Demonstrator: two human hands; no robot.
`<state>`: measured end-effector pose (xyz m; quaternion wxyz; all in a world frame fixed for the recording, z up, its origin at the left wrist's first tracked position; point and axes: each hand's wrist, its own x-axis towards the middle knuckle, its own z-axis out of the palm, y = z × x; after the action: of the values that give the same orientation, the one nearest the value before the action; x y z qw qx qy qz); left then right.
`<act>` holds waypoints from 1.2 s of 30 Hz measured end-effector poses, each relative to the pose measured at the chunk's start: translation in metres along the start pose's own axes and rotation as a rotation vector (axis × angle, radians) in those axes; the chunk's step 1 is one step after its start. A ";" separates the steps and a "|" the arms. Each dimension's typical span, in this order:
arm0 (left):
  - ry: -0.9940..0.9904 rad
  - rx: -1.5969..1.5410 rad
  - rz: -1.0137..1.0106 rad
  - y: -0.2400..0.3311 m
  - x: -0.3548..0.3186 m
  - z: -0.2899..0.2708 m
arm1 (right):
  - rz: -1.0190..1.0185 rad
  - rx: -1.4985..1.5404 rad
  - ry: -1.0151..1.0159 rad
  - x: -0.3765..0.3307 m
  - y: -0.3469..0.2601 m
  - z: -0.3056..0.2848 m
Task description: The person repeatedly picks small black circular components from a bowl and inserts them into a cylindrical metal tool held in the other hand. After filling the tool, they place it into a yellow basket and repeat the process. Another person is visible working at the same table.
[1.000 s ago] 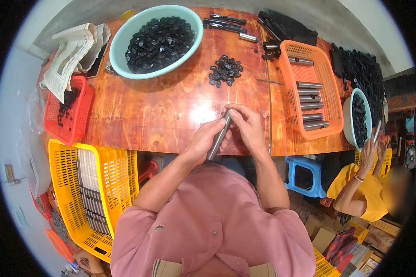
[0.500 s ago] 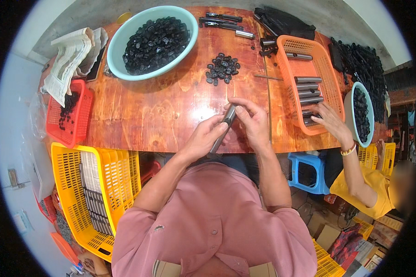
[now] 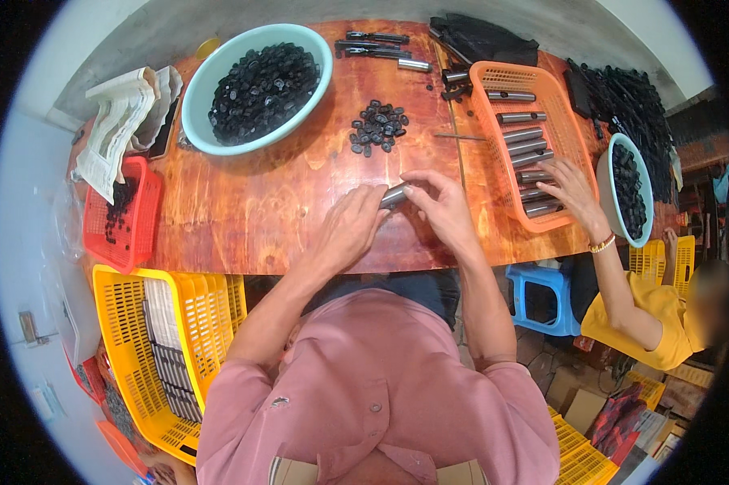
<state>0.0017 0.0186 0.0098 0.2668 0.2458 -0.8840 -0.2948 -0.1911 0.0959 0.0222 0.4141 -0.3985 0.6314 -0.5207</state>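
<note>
Both my hands hold a grey metal tube (image 3: 394,196) above the near edge of the wooden table. My left hand (image 3: 350,222) is closed round its left part, palm down, hiding most of it. The fingers of my right hand (image 3: 439,206) are bent about the tube's right end. Just beyond my hands lies a loose pile of small black oval parts (image 3: 378,127). To the right, an orange basket (image 3: 576,137) holds several grey metal tubes (image 3: 526,147). A co-worker's hand (image 3: 570,194) reaches over that basket's near side.
A pale green basin (image 3: 324,81) full of black parts stands back left, a smaller basin (image 3: 609,194) at right. A red basket (image 3: 142,218) and newspapers (image 3: 110,121) lie left. Below the table are a yellow crate (image 3: 114,323) and a blue stool (image 3: 542,279). Black pieces (image 3: 378,50) lie at the back.
The tube has turned from steeply slanted to nearly level, and my left hand has rolled over it. In the orange basket, another tube shows near the far end.
</note>
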 end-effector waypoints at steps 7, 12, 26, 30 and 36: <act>-0.081 0.332 0.157 -0.009 0.015 -0.005 | 0.060 0.080 -0.004 0.009 0.027 -0.003; -0.008 0.254 0.163 -0.011 0.014 0.002 | -0.075 -0.086 0.042 0.005 0.034 -0.003; -0.039 0.224 0.129 -0.003 0.012 -0.002 | 0.017 -0.242 0.044 0.008 0.015 -0.001; -0.073 0.309 0.173 -0.006 0.015 -0.002 | -0.195 -0.617 0.224 0.046 0.020 0.023; -0.003 0.198 0.148 -0.016 0.011 0.005 | -0.330 -0.856 0.391 0.059 0.031 0.040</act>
<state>-0.0054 0.0032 -0.0004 0.2610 0.2045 -0.9249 -0.1860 -0.1757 0.0324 -0.0188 -0.0004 -0.5222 0.7829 -0.3383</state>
